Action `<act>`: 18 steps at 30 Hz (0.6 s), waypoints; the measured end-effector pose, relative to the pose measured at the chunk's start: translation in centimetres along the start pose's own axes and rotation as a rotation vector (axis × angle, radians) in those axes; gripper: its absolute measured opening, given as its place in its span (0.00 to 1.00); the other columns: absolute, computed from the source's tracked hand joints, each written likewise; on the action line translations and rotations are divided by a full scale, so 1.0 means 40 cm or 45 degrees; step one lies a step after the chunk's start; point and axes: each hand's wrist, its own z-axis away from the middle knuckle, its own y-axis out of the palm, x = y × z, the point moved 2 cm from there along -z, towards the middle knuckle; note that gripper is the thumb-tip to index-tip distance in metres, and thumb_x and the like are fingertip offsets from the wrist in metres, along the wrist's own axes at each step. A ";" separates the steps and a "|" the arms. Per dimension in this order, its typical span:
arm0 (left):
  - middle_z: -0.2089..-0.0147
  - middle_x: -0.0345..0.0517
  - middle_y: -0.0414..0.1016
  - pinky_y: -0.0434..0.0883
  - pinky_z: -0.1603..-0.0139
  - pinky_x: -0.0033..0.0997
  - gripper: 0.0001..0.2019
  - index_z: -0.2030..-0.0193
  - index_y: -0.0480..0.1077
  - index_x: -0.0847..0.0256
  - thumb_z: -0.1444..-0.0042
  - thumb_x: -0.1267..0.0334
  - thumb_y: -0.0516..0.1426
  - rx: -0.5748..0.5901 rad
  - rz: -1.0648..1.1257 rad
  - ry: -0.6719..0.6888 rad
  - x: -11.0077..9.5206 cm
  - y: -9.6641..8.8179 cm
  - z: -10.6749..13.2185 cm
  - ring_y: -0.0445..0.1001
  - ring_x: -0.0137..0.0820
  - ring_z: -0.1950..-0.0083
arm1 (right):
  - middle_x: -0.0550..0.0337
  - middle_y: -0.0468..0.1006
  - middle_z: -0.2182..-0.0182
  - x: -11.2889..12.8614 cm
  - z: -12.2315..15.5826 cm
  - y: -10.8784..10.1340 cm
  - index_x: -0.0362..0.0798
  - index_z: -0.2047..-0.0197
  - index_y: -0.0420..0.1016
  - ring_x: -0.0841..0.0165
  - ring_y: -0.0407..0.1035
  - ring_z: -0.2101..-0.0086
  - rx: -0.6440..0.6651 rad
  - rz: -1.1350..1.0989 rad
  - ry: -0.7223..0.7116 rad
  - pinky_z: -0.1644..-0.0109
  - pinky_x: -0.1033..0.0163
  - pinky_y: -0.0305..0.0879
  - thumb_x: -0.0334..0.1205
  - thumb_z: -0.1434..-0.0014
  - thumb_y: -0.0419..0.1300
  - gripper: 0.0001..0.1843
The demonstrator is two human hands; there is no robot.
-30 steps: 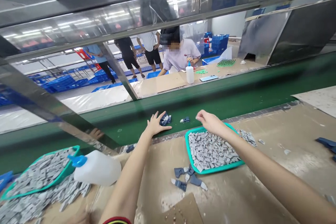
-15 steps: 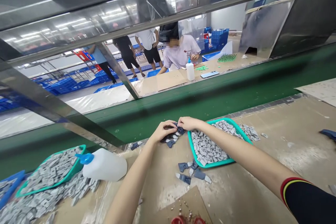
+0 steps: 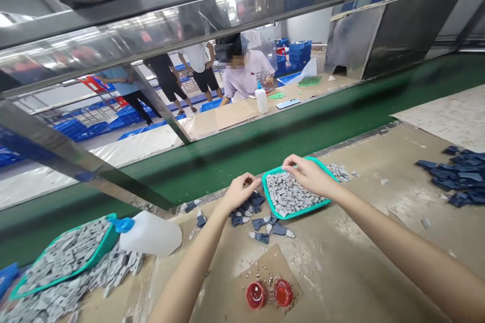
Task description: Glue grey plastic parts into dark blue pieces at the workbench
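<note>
My left hand hangs with curled fingers just above a loose heap of dark blue moulded parts; whether it pinches a small piece is hidden. My right hand rests at the far side of a teal tray, its fingertips over the small grey pieces heaped inside. Several dark blue parts with pale tips lie on the bench in front of the tray. Two red caps sit on a cardboard sheet nearer me.
A large white bottle with a blue cap lies at the left, beside a second teal tray and spilled grey pieces. A dark blue pile lies at the right. Beyond a green conveyor belt, a co-worker works behind a glass panel.
My hands, together over the dark parts half a second ago, have separated; the right is back over the tray. The view has swung, bringing the red caps and right-hand dark blue pile into sight.
</note>
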 end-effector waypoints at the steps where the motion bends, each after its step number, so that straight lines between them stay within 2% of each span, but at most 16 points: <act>1: 0.65 0.47 0.76 0.67 0.59 0.32 0.19 0.61 0.72 0.61 0.45 0.47 0.52 0.001 -0.026 -0.019 -0.006 0.010 -0.021 0.73 0.36 0.62 | 0.57 0.76 0.64 -0.011 0.047 -0.026 0.49 0.62 0.70 0.65 0.70 0.64 -0.103 -0.085 0.046 0.58 0.62 0.64 0.47 0.36 0.48 0.13; 5: 0.78 0.43 0.71 0.66 0.68 0.31 0.15 0.68 0.71 0.62 0.48 0.50 0.56 0.063 -0.073 -0.087 -0.021 0.054 -0.090 0.71 0.35 0.71 | 0.56 0.78 0.66 -0.075 0.262 -0.078 0.49 0.65 0.74 0.62 0.71 0.62 -0.335 -0.361 0.359 0.57 0.60 0.66 0.50 0.42 0.57 0.14; 8: 0.79 0.40 0.68 0.65 0.72 0.29 0.12 0.68 0.70 0.63 0.45 0.54 0.56 0.114 -0.043 -0.157 -0.027 0.083 -0.112 0.69 0.31 0.75 | 0.53 0.79 0.66 -0.122 0.427 -0.080 0.47 0.63 0.77 0.61 0.73 0.64 -0.537 -0.464 0.648 0.57 0.58 0.68 0.52 0.46 0.61 0.16; 10: 0.78 0.39 0.68 0.65 0.74 0.28 0.12 0.65 0.69 0.64 0.42 0.55 0.54 0.148 -0.009 -0.221 -0.035 0.103 -0.114 0.67 0.27 0.77 | 0.52 0.80 0.65 -0.138 0.513 -0.073 0.47 0.61 0.77 0.60 0.73 0.64 -0.636 -0.536 0.746 0.58 0.58 0.70 0.53 0.49 0.63 0.19; 13: 0.71 0.40 0.70 0.68 0.73 0.28 0.13 0.59 0.69 0.66 0.40 0.56 0.53 0.137 0.046 -0.337 -0.054 0.134 -0.105 0.68 0.24 0.75 | 0.52 0.80 0.66 -0.140 0.584 -0.068 0.47 0.61 0.78 0.60 0.74 0.64 -0.637 -0.579 0.746 0.59 0.58 0.71 0.53 0.51 0.64 0.20; 18: 0.56 0.48 0.72 0.73 0.63 0.35 0.15 0.50 0.67 0.64 0.40 0.59 0.54 0.002 0.237 -0.529 -0.098 0.170 -0.073 0.73 0.30 0.62 | 0.53 0.81 0.67 -0.124 0.603 -0.095 0.48 0.63 0.80 0.59 0.75 0.64 -0.518 -0.560 0.657 0.59 0.58 0.72 0.55 0.50 0.63 0.19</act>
